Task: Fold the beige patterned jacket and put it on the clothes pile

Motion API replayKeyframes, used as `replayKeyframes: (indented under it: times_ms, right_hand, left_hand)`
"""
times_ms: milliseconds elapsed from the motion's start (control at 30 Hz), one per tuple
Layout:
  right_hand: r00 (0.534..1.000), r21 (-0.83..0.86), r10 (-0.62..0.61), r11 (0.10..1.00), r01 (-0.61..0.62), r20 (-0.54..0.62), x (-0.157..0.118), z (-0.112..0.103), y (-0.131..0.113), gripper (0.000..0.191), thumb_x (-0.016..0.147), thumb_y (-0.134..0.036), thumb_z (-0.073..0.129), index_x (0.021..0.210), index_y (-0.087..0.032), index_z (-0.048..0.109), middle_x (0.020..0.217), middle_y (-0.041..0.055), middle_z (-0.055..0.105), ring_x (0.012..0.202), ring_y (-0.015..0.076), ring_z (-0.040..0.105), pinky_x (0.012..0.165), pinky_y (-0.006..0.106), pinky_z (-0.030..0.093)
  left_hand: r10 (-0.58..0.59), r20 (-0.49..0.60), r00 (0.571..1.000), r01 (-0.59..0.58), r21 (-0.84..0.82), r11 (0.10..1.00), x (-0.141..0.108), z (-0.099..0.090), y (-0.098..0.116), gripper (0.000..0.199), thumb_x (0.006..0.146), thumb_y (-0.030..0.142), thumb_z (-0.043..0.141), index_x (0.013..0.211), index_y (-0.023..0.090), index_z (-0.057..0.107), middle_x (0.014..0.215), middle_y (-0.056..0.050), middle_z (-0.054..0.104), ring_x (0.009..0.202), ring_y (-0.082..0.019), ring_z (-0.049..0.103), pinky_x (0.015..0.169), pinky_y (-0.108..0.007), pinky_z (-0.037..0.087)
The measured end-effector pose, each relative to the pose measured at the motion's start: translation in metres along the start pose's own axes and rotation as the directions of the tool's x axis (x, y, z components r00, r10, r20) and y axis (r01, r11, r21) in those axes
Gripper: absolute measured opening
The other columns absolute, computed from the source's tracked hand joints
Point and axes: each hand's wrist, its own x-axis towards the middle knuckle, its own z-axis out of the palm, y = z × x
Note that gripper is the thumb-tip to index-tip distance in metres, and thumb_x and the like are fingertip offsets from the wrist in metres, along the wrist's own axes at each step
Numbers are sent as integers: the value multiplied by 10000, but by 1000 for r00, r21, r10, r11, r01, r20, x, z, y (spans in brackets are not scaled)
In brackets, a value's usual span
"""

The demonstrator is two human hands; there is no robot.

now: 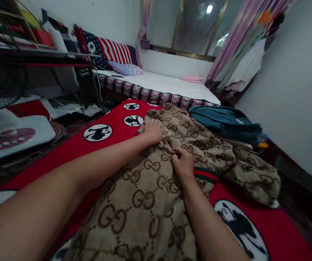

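Note:
A brown hooded jacket (145, 181) with a dark-brown letter pattern lies spread on a red cloth with white circles. One sleeve (243, 170) stretches out to the right, and a green-and-red striped band (205, 174) shows beside my right wrist. My left hand (152, 132) is closed on the fabric at the jacket's upper left, its fingertips partly sunk in the folds. Closer to the jacket's middle, my right hand (183, 163) pinches the cloth between thumb and fingers.
Behind the jacket's right side lies a folded teal garment (223, 121). The red cloth (112, 119) extends to both sides. A bed (156, 81) with cushions stands under the window. At left are a cluttered desk (50, 59) and a white-and-pink stool-like object (12, 139).

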Motion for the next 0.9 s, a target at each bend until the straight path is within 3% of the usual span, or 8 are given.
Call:
replayKeyframes:
  times_ms: [233, 433, 633, 700, 733, 800, 867, 900]
  right_hand:
    - [994, 169, 106, 981, -100, -28, -2, -4, -4, 310, 627, -271, 498, 747, -147, 755, 685, 66, 704, 646, 207, 623, 680, 311, 484]
    - [996, 149, 86, 985, -85, 1, -3, -5, -3, 242, 641, -243, 507, 722, -164, 721, 647, 37, 674, 633, 197, 610, 672, 307, 464]
    - [965, 57, -174, 981, 188, -196, -8, -12, -20, 237, 760, -302, 573, 915, -183, 706, 965, 83, 617, 830, 200, 587, 798, 337, 473]
    - [945, 46, -295, 952, 304, -142, -15, -19, -41, 189, 807, -324, 578, 883, -196, 695, 967, 76, 608, 867, 195, 579, 818, 324, 456]
    - [939, 75, -342, 936, 343, -27, -20, -24, -55, 187, 833, -341, 570, 852, -196, 686, 920, 63, 615, 838, 183, 582, 788, 304, 453]
    - [843, 149, -415, 910, 388, 341, -34, -37, -86, 245, 861, -411, 562, 820, -197, 673, 800, 29, 628, 729, 155, 583, 687, 265, 432]
    - [584, 199, -449, 875, 442, 676, -52, -52, -115, 337, 820, -533, 600, 883, -210, 673, 760, 7, 650, 676, 150, 589, 627, 253, 405]
    - [453, 223, -463, 844, 487, 762, -63, -58, -127, 418, 769, -594, 632, 942, -215, 667, 793, 10, 669, 688, 160, 602, 627, 257, 405]
  left_hand:
    - [-115, 26, 993, 117, -107, 987, -24, 24, -19, 569, 985, 413, 272, 1471, 128, 356, 1565, -103, 291, 1451, -265, 228, 1178, -484, 154]
    - [-60, -62, 996, 56, -60, 997, -35, 28, -22, 617, 980, 501, 251, 1473, 149, 366, 1560, -106, 304, 1448, -279, 235, 1165, -469, 197]
    - [219, 180, 959, -213, -55, 976, -59, 17, -40, 751, 948, 634, 211, 1546, 186, 142, 1611, -114, 84, 1481, -304, 76, 1175, -491, 111]
    - [254, 205, 945, -248, -58, 967, -64, 12, -45, 748, 948, 633, 217, 1548, 195, 132, 1612, -115, 67, 1482, -308, 55, 1175, -486, 99]
    - [260, 196, 945, -255, -51, 965, -67, 11, -46, 736, 953, 622, 218, 1546, 193, 141, 1612, -118, 73, 1482, -308, 54, 1176, -483, 91]
    - [256, 156, 954, -254, -36, 967, -70, 10, -47, 707, 964, 596, 218, 1543, 195, 164, 1611, -117, 91, 1481, -306, 70, 1177, -476, 87]
    - [251, 124, 960, -249, -32, 968, -72, 13, -47, 688, 969, 582, 220, 1541, 200, 178, 1610, -113, 109, 1478, -302, 98, 1175, -466, 104]
    - [253, 112, 961, -251, -32, 967, -73, 14, -47, 685, 969, 580, 221, 1540, 202, 183, 1609, -112, 118, 1477, -300, 110, 1174, -460, 114]
